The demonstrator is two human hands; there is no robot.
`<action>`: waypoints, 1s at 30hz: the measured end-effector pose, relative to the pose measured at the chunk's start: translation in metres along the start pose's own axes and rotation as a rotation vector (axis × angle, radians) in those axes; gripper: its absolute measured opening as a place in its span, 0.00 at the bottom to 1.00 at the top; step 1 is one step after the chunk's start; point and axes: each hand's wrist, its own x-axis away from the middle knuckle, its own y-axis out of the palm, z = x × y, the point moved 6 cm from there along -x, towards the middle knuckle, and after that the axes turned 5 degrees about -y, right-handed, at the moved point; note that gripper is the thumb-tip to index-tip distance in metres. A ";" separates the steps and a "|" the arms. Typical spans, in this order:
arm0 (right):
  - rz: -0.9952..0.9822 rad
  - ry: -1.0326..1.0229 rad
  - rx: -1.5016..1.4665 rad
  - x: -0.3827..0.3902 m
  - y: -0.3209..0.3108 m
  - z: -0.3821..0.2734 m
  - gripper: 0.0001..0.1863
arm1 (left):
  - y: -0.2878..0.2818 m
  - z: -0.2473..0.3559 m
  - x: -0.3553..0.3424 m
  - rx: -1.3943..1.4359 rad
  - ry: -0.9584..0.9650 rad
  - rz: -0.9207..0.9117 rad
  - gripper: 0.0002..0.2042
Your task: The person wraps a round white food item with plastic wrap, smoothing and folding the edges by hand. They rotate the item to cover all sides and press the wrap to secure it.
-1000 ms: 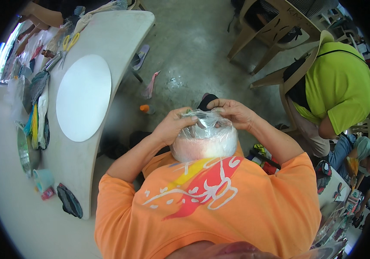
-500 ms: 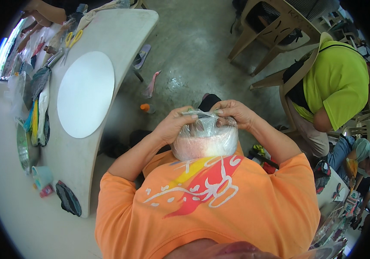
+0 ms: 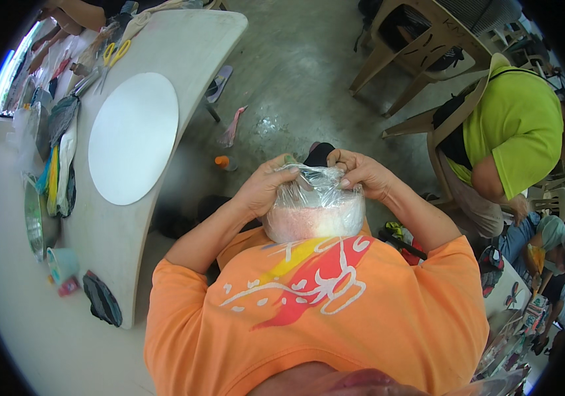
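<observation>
On my lap rests a clear plastic bag (image 3: 315,214) with something pale pinkish-white inside, filling its lower part. My left hand (image 3: 270,185) pinches the left side of the bag's gathered top edge between thumb and fingers. At the right side of that edge, my right hand (image 3: 360,173) grips the plastic the same way. Between the two hands the film is stretched and wrinkled. I cannot tell what exactly the pinkish-white contents are.
A long white table (image 3: 213,39) stands at my left, bearing a white round board (image 3: 134,138), yellow-handled scissors (image 3: 116,54) and cloth pieces. A person in a lime shirt (image 3: 520,125) sits at right by brown plastic chairs (image 3: 421,46). An orange-capped bottle (image 3: 225,162) lies on the floor.
Both hands still grip the bag's top, with small shifts of the fingers. The plastic between them looks pulled tighter. The seated person's forearm has moved lower.
</observation>
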 end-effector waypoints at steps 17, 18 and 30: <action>0.121 0.056 0.362 -0.011 -0.005 0.004 0.27 | -0.007 -0.007 -0.013 -0.330 -0.129 0.102 0.09; 0.138 0.063 0.304 -0.011 -0.014 0.006 0.26 | -0.009 -0.006 -0.012 -0.274 -0.088 0.134 0.09; 0.173 0.054 0.274 -0.015 -0.001 0.000 0.25 | 0.000 0.004 -0.016 -0.456 -0.124 0.097 0.20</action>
